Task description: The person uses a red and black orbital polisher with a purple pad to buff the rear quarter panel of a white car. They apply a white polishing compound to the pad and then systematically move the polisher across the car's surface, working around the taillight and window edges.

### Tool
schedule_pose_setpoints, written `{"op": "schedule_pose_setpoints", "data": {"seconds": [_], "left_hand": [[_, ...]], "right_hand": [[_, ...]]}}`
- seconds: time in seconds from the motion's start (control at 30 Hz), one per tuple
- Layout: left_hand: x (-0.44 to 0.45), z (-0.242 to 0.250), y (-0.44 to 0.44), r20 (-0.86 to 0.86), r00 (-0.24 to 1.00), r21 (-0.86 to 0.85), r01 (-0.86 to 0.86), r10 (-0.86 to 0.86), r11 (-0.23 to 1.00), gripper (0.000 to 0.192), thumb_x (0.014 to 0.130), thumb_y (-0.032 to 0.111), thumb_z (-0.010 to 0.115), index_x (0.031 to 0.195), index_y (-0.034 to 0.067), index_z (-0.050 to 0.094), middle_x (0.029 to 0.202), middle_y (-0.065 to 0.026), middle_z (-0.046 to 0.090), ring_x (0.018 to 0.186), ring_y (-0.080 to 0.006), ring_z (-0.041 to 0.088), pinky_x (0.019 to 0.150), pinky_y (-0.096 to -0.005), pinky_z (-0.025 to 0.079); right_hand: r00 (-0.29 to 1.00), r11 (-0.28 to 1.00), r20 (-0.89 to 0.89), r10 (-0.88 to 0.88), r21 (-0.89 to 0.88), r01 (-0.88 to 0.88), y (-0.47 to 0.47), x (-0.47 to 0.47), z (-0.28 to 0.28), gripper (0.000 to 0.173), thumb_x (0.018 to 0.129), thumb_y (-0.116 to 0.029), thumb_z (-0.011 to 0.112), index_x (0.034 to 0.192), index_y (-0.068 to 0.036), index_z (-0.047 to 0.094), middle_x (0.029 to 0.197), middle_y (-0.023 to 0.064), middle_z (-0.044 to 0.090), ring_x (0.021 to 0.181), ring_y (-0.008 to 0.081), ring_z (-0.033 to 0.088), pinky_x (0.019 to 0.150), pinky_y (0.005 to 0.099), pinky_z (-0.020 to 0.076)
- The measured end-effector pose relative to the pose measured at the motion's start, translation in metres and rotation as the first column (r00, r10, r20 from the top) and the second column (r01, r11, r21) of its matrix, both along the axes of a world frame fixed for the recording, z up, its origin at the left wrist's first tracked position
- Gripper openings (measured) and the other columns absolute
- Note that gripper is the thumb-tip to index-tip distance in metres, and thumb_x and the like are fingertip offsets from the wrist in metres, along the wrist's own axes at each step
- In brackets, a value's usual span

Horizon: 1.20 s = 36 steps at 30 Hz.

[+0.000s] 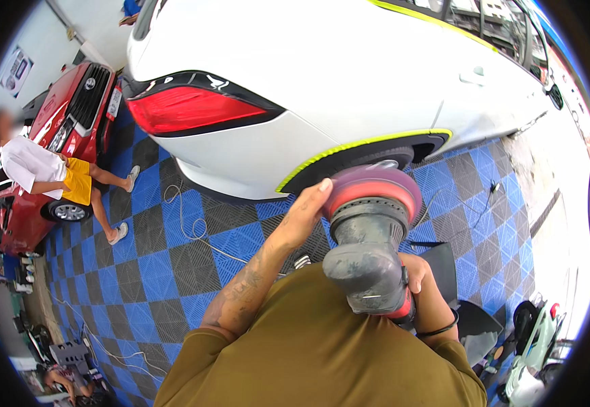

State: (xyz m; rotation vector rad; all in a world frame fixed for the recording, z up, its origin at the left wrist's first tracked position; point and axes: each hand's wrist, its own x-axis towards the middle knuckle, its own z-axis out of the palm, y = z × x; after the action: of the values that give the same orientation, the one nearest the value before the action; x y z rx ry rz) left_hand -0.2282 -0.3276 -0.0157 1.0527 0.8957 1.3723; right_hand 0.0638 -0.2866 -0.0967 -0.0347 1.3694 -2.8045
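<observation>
My right hand (416, 272) grips the body of a black and red car polisher (368, 244), held up in front of my chest. Its round pad (376, 191), purple over red, points away from me and looks blurred. My left hand (307, 206) is raised at the pad's left edge, fingertips at or very near the rim; whether they touch is not clear. Beyond the pad stands a white car (234, 157), with yellow-green tape (320, 155) along its wheel arch and a red tail light (193, 109). The pad hides part of the rear wheel.
Cables (193, 236) lie on the blue and black tiled floor (157, 274). A person in yellow shorts (79, 180) stands left, beside a red vehicle (46, 132). Another person (66, 379) is low at the bottom left. Dark panels (445, 269) lie behind my right arm; a scooter (533, 351) stands at lower right.
</observation>
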Motion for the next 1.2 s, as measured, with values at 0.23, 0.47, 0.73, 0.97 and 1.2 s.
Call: {"op": "schedule_pose_setpoints", "data": {"seconds": [0.23,0.47,0.73,0.97,1.2], "left_hand": [[0.112,0.027,0.026,-0.286,0.896,-0.152,0.307,-0.339,0.94,0.054,0.106,0.046,0.046,0.113,-0.002,0.068,0.087,0.001,0.063,0.085,-0.0083,0.055,0.082,-0.0272,0.047],[0.249,-0.033,0.021,-0.043,0.971,-0.576,0.168,-0.235,0.8,0.044,0.107,0.042,0.047,0.097,0.006,0.07,0.086,-0.0021,0.066,0.073,-0.009,0.056,0.065,-0.0313,0.045],[0.367,-0.266,0.023,-0.085,0.717,-0.756,0.406,-0.692,0.514,0.057,0.104,0.049,0.047,0.079,0.001,0.067,0.066,-0.0053,0.061,0.061,-0.017,0.052,0.06,-0.0381,0.044],[0.478,-0.345,0.052,-0.802,0.461,-0.011,0.624,-0.38,0.781,0.054,0.096,0.052,0.058,0.118,0.004,0.07,0.115,-0.0221,0.068,0.106,-0.0365,0.064,0.091,-0.045,0.048],[0.503,-0.454,0.007,-0.932,-0.259,-0.341,0.865,-0.254,0.369,0.076,0.084,0.047,0.072,0.147,0.016,0.046,0.154,-0.0172,0.04,0.143,-0.0347,0.037,0.111,-0.0581,0.033]], "right_hand": [[0.957,0.959,-0.117,-0.265,-0.13,0.25,-0.047,0.09,-0.035,0.13,0.056,-0.053,0.095,0.148,0.012,0.03,0.145,0.019,0.049,0.132,0.0283,0.048,0.112,0.0418,0.0355],[0.757,0.776,-0.207,-0.62,-0.305,0.553,-0.127,0.165,-0.084,0.128,0.058,-0.053,0.094,0.148,0.011,0.03,0.145,0.0197,0.049,0.132,0.0296,0.048,0.112,0.0429,0.0358],[0.424,0.413,-0.1,-0.9,-0.504,0.759,-0.259,0.197,-0.129,0.126,0.059,-0.052,0.093,0.148,0.011,0.031,0.145,0.0205,0.048,0.132,0.0312,0.048,0.111,0.0441,0.0361],[0.161,0.067,0.114,-0.98,-0.575,0.815,-0.359,0.205,-0.14,0.124,0.061,-0.052,0.092,0.148,0.011,0.032,0.145,0.0212,0.048,0.131,0.0325,0.048,0.111,0.0452,0.0363],[0.026,-0.122,0.249,-0.968,-0.563,0.817,-0.391,0.208,-0.142,0.121,0.062,-0.052,0.091,0.148,0.01,0.032,0.146,0.0219,0.048,0.131,0.0339,0.048,0.11,0.0463,0.0365]]}}
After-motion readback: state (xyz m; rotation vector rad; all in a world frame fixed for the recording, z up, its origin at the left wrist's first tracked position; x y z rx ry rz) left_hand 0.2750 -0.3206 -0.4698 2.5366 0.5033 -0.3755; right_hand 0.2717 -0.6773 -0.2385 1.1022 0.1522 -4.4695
